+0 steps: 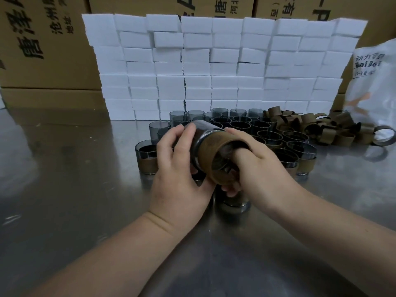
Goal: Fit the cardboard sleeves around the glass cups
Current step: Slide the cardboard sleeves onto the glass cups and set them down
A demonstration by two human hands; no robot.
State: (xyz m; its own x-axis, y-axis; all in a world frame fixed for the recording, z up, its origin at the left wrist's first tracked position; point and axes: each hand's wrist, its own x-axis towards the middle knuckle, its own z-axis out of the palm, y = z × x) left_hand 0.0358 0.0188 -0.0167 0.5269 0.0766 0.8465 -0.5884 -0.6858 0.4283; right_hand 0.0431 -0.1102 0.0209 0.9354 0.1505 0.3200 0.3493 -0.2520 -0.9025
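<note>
Two hands fit one sleeve on a cup.
Left hand (pixel 180 168) holds the cup (pixel 198 144) above the table (pixel 64 189); right hand (pixel 255 166) grips the sleeve (pixel 216 151). Push it on straight and gently.

Wall of white boxes (pixel 222 67), brown cartons (pixel 47 43), plastic bag (pixel 372 82) behind.

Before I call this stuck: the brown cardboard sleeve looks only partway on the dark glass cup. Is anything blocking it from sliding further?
Nothing visible does. The brown cardboard sleeve sits partly over one end of the dark glass cup, with bare glass ahead of it. The left hand grips that glass; the right hand holds the sleeve.
</note>
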